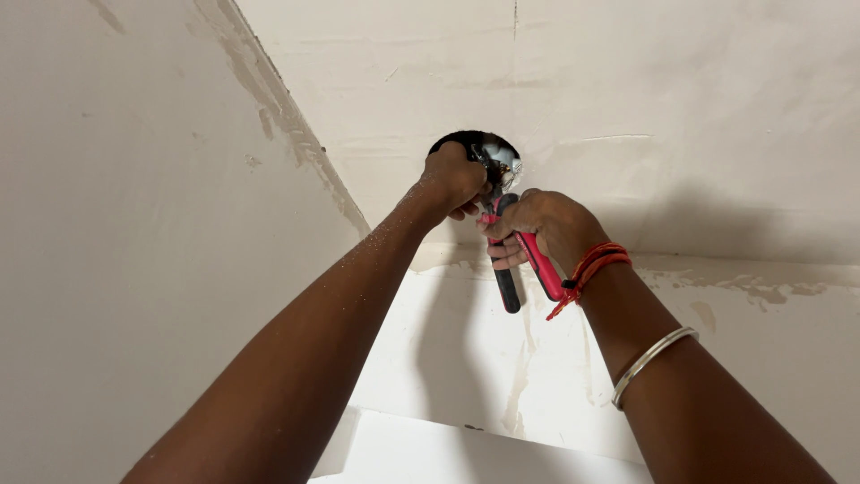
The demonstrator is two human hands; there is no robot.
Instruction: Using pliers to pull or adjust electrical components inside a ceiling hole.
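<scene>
The pliers (515,260), with red and black handles, are held up against a round hole (479,152) cut in the ceiling (681,99), their nose pointing into the opening. The right hand (546,229) is wrapped tightly round both handles, squeezing them close together. The left hand (452,179) is raised beside it, fingers curled at the edge of the hole and gripping something there, though what it pinches is too small and shaded to make out.

Inside the hole sits something shiny and metallic, catching the light; the rest of the cavity is dark, and the plier tips are lost among the fingers.

A red thread (591,269) is tied round the right wrist, with a plain metal bangle (652,354) further down the forearm. Fine white dust speckles the left forearm.

The ceiling is pale plaster, patchy with filler along the seams where it meets the wall (107,269) on the left and the lighter wall ahead. Both arms are cut off at the bottom of the view.
</scene>
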